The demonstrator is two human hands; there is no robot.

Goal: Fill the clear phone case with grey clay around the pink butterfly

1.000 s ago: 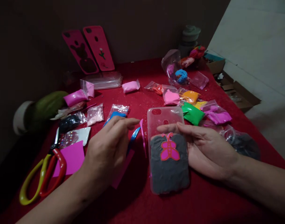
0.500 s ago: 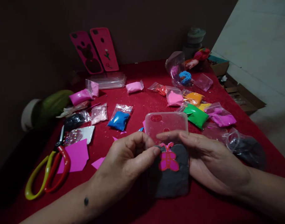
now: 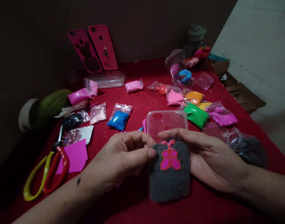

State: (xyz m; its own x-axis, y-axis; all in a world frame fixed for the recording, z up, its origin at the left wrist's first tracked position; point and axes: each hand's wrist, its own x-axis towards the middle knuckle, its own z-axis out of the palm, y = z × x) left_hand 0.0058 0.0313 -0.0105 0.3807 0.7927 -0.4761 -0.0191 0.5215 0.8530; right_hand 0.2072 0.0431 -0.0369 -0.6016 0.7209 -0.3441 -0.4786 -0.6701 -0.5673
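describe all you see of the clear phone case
The clear phone case looks plastic, with a camera cutout and smaller hole toward its far end. Grey clay-like material covers its lower part, bearing a pink and orange butterfly. The left hand pinches its left edge; the right hand holds the other side.

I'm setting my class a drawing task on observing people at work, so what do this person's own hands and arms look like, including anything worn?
The left hand and right hand are ungloved, with no rings or watch visible. No sleeve shows on either forearm. The left forearm bears a small, dark, oval spot near the wrist.
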